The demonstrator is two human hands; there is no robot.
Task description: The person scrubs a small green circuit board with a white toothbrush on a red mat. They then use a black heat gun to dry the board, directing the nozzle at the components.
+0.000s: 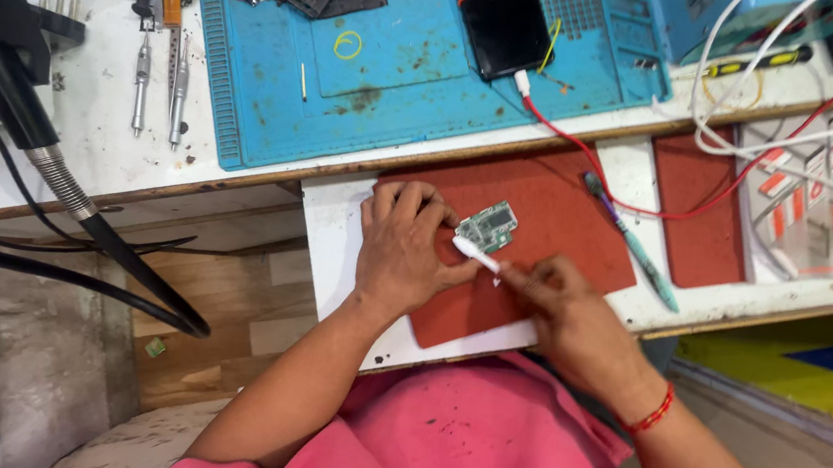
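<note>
A small green circuit board (488, 226) lies on a red mat (558, 226) on a pull-out shelf. My left hand (401, 245) rests palm down on the mat, fingertips pressing the board's left edge. My right hand (570, 313) holds a thin white stick-like tool (476, 254), its tip pointing at the board's lower left corner. A red thread band circles my right wrist.
A teal-handled tool (632, 243) lies on the mat's right side. A red cable (641, 198) runs to a black phone (501, 16) on the blue work mat (401, 72). Metal screwdrivers (160, 86) lie at left. Black hoses (58, 193) hang at far left, white cables (796, 147) at right.
</note>
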